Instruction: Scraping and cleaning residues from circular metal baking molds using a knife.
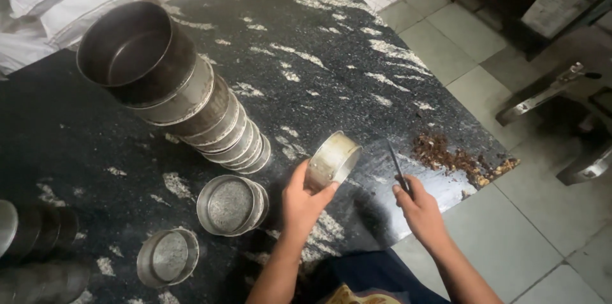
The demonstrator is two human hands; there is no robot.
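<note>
A person stands at a black, white-flecked stone tabletop point(331, 42), seen from above. The left hand point(303, 202) holds a small round metal tin point(333, 160) tilted on its side just above the tabletop, fingers clamped on its rim and wall. The right hand point(417, 208) has its fingers closed around a thin dark knife point(398, 167), blade pointing away from the body, just beside the tin but not touching it.

To the right of the blade, near the tabletop's edge, lies a pile of brown crumbs point(456, 157), which look like scrapings. To the left, a tall stack point(185, 93) of nested tins leans across the tabletop. Nearer the body sit two more tins point(231, 205), nested, and a single tin point(167, 256), both open side up. More dark tins point(38, 234) lie at the far left edge.

Judging by the crumbs, some scraping seems done. Which tins are already clean cannot be told from here, and the one in hand appears to be mid-job.
</note>
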